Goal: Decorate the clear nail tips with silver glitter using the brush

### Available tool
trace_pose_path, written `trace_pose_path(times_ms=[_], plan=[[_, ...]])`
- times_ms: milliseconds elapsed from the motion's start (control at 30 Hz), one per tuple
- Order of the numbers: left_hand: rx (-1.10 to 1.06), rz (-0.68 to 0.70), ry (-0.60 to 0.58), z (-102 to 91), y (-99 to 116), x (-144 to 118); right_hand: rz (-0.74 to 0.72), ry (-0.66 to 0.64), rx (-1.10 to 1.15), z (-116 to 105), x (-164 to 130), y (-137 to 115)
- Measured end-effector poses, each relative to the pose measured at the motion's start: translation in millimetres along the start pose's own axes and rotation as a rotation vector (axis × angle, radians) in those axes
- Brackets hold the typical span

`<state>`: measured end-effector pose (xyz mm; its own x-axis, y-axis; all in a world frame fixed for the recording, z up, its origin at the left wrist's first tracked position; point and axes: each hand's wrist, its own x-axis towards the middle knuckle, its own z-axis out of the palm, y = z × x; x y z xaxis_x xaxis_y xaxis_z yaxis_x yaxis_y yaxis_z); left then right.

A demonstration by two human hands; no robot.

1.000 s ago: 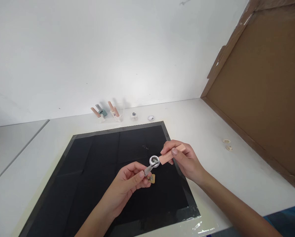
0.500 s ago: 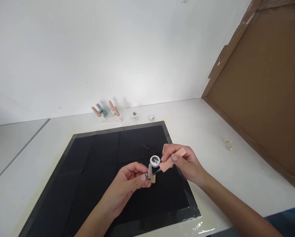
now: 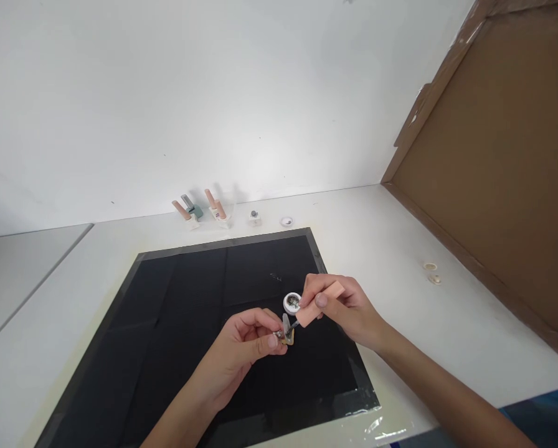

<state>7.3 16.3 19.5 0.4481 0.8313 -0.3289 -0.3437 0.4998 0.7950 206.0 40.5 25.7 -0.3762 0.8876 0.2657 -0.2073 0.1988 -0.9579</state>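
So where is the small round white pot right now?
In the head view the small round white pot sits on the black mat, right of centre, just left of the right hand and beyond the left hand.

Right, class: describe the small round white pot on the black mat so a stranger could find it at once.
Start at the black mat on the white table. Near its right edge the right hand holds a peach tool; the small round pot sits just left of it. Unlike the tan piece by the left hand, it is white-rimmed with dark speckled contents.
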Motion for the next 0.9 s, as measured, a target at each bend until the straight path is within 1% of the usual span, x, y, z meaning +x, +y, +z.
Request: trace_pose_path(times_ms=[267, 533, 700, 767, 900], plan=[[0.033, 0.013, -0.026, -1.3, -2.0, 0.0, 0.008, 0.018, 0.009, -0.5, 1.9, -1.0], [0.04, 0.024, -0.053, -3.0, -3.7, 1.0, 0.035, 0.077, -0.004, -0.6, 1.6, -0.7], [0.06, 0.023, -0.062, -2.7, -3.8, 0.1, -0.01, 0.112, 0.011, -3.4, 1.4, 1.4], [0.064, 0.028, -0.055, -2.9, -3.7, 0.2, -0.026, 0.083, 0.032, -4.4, 1.3, 1.4], [0.065, 0.032, -0.042, -3.5, -3.6, 1.4, -0.038, -0.019, 0.04, -3.9, 0.6, -1.0]])
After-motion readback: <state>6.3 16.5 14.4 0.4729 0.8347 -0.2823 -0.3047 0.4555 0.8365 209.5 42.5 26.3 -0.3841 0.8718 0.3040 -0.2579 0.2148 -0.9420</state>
